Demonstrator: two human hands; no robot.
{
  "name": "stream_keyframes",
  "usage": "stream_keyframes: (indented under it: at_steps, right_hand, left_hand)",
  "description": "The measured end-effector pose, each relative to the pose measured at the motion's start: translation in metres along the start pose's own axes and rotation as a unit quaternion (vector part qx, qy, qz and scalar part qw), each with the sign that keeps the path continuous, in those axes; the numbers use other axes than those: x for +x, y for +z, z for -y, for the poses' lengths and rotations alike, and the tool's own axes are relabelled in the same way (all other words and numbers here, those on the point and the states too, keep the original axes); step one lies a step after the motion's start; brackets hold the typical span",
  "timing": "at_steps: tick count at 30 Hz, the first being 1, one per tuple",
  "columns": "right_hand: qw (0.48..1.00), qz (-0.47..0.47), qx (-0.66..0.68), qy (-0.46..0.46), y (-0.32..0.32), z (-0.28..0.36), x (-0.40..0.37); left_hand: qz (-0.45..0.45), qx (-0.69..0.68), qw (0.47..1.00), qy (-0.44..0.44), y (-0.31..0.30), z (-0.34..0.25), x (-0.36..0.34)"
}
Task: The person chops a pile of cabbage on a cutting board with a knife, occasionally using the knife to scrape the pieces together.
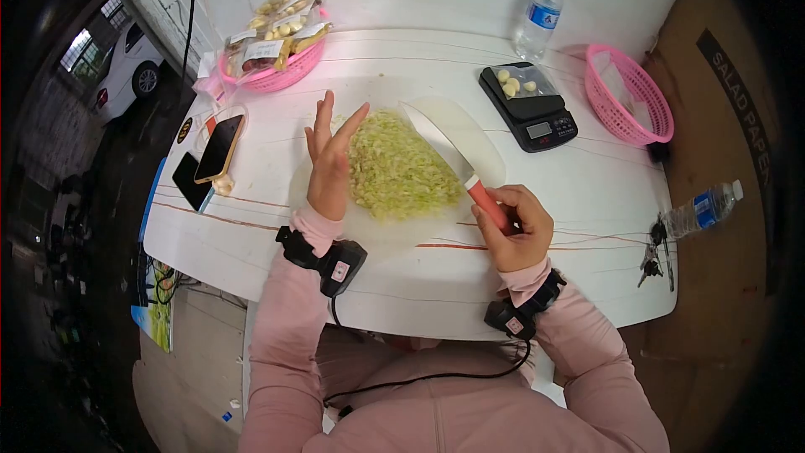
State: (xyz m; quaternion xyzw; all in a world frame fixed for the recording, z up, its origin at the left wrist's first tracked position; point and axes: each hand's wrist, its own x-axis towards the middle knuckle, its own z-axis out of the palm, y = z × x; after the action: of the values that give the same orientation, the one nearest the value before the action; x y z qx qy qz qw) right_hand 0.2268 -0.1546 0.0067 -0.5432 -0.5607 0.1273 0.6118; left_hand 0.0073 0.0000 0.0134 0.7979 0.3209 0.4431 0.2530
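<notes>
A heap of finely chopped pale green vegetable point(398, 169), like cabbage, lies on a whitish translucent cutting board point(474, 130). My right hand point(521, 222) is wrapped round the orange-red handle of a kitchen knife point(443, 144). Its broad blade slants up and left along the heap's right edge. At the heap's left side, my left hand point(329, 164) is raised with fingers stretched upward and apart, holding nothing. Both wrists wear black strapped devices with cables.
Pink baskets stand at the back left point(289, 75), full of bagged food, and at the right point(620, 109). A black scale point(537, 122) carries bagged garlic cloves point(513, 84). Water bottles point(538, 21), keys point(652, 262) and phones point(220, 149) lie around the table point(402, 285); a large cardboard sheet point(721, 226) borders the right.
</notes>
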Motion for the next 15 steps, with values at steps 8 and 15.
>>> stream_keyframes:
  at_steps: [8,15]
  right_hand:
    - [1.0,0.003,-0.002,0.003,0.0012,-0.0041,0.0004]
    - [0.998,0.013,-0.011,0.052,0.0011,-0.0085,-0.0013]
  left_hand:
    - [0.028,-0.378,0.925,0.005,-0.0055,0.0067,0.0038]
    - [0.01,-0.12,0.992,0.05,-0.0049,0.006,0.0044]
